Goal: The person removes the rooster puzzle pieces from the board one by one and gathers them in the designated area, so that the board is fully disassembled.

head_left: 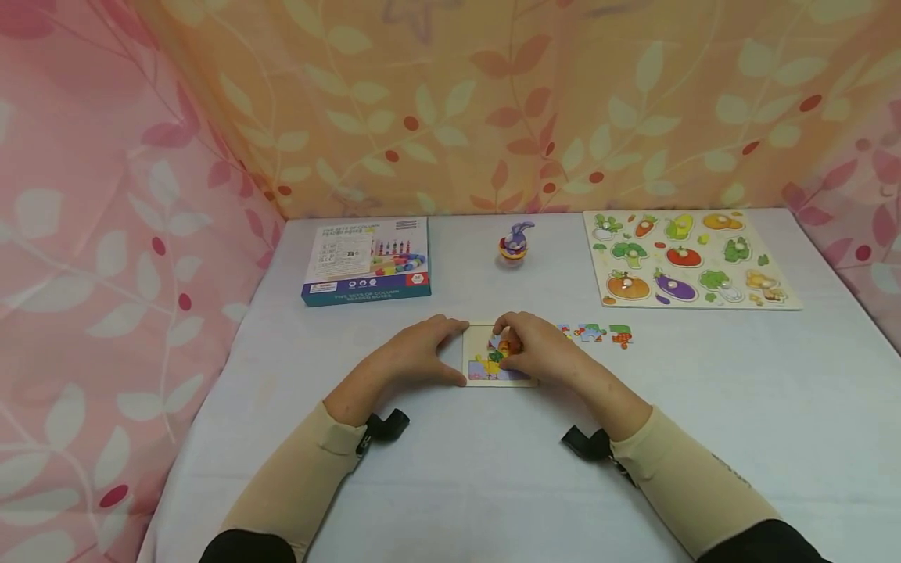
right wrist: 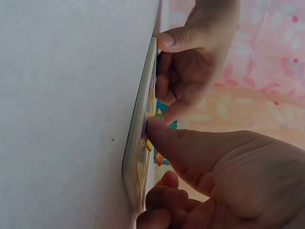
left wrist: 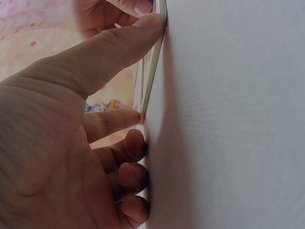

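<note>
A small puzzle board (head_left: 500, 384) lies on the white cloth with coloured pieces inside its pale frame. My left hand (head_left: 415, 352) touches its left edge, thumb at the near corner and index finger at the far one. In the left wrist view, this hand (left wrist: 62, 119) has its thumb and index finger straight against the board's edge (left wrist: 153, 71). My right hand (head_left: 549, 352) pinches a colourful puzzle piece (head_left: 496, 346) over the board. The right wrist view shows the piece (right wrist: 150, 144) tilted at the right hand's (right wrist: 224, 167) thumb tip; fingers partly hide it.
Loose puzzle pieces (head_left: 590, 333) lie right of the board, partly behind my right hand. Farther back are a flat box (head_left: 366, 262) at left, a small purple figure (head_left: 515, 242) in the middle and a vegetable picture board (head_left: 693, 258) at right. Patterned curtains stand behind and beside.
</note>
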`<control>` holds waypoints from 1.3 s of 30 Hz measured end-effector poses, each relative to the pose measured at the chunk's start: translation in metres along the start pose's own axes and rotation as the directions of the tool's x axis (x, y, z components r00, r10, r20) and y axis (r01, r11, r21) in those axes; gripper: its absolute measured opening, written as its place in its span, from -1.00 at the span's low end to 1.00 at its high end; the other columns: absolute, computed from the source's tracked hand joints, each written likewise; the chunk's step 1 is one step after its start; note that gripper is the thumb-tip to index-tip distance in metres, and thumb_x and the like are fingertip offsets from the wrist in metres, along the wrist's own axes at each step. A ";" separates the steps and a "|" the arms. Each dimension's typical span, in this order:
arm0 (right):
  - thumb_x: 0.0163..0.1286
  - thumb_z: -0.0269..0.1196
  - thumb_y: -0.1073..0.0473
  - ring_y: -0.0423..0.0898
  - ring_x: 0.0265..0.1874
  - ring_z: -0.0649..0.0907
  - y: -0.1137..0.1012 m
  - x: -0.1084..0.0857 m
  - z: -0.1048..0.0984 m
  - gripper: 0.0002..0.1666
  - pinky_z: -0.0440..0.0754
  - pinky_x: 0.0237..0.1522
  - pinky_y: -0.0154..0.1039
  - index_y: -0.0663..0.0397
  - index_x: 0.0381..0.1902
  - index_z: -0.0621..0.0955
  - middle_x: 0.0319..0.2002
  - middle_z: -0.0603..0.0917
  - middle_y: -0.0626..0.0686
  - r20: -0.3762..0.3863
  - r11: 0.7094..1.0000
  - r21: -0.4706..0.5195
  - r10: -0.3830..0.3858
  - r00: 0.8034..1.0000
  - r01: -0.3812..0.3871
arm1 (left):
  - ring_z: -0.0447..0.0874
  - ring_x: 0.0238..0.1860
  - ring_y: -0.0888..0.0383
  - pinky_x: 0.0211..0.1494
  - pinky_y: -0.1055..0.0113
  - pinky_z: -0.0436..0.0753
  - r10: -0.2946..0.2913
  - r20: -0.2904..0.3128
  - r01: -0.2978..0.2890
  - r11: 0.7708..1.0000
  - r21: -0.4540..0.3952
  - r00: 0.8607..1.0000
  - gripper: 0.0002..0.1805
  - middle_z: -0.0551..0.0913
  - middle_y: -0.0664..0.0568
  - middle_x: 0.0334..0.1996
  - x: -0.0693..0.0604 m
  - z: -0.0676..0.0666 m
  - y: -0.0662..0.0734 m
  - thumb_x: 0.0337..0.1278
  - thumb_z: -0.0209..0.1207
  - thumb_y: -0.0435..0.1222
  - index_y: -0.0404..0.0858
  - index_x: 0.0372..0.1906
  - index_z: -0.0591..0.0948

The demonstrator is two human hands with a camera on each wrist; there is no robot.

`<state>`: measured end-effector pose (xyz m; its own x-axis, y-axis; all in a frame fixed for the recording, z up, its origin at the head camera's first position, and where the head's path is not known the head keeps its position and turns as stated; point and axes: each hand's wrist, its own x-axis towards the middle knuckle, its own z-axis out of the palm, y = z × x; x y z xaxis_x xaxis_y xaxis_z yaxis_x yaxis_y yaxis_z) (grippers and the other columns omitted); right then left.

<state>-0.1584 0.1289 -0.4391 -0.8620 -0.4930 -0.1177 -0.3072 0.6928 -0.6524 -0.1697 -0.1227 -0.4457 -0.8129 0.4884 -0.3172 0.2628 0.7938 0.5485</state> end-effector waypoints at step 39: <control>0.38 0.35 0.26 -0.04 -0.47 0.47 -0.011 -0.023 -0.051 -0.71 0.42 -0.42 -0.25 0.12 0.04 0.66 -0.25 0.66 -0.02 -0.080 0.973 0.225 -0.042 0.996 0.059 | 0.45 -0.01 0.13 0.11 0.18 0.50 0.012 -0.012 -0.012 0.999 0.030 1.000 0.02 0.50 0.16 -0.07 0.001 0.001 0.000 -0.13 0.57 0.11 0.03 0.52 0.40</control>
<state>-0.1555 0.1595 -0.3904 -0.8780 -0.4777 -0.0298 -0.2588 0.5263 -0.8100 -0.1702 -0.1212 -0.4468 -0.8158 0.4935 -0.3014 0.2878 0.7986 0.5286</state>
